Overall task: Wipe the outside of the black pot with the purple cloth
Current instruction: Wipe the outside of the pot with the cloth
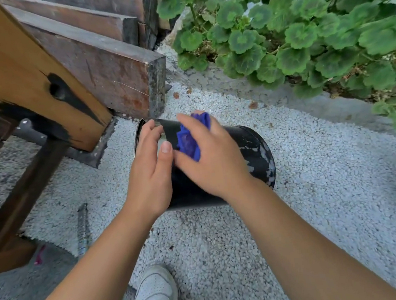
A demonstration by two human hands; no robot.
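The black pot (252,144) lies on its side above the white gravel, its open rim to the left and its scuffed bottom to the right. My left hand (149,169) grips the pot near the rim, fingers curled over the top and thumb on the side. My right hand (213,155) holds the bunched purple cloth (188,139) and presses it on the pot's upper side. The hands hide most of the pot's middle.
Dark wooden beams (101,62) and an orange-brown wooden post (23,77) stand at the left. Green geranium plants (302,35) fill the upper right. A thin metal strip (82,231) lies on the gravel at lower left. My white shoe (155,291) is below.
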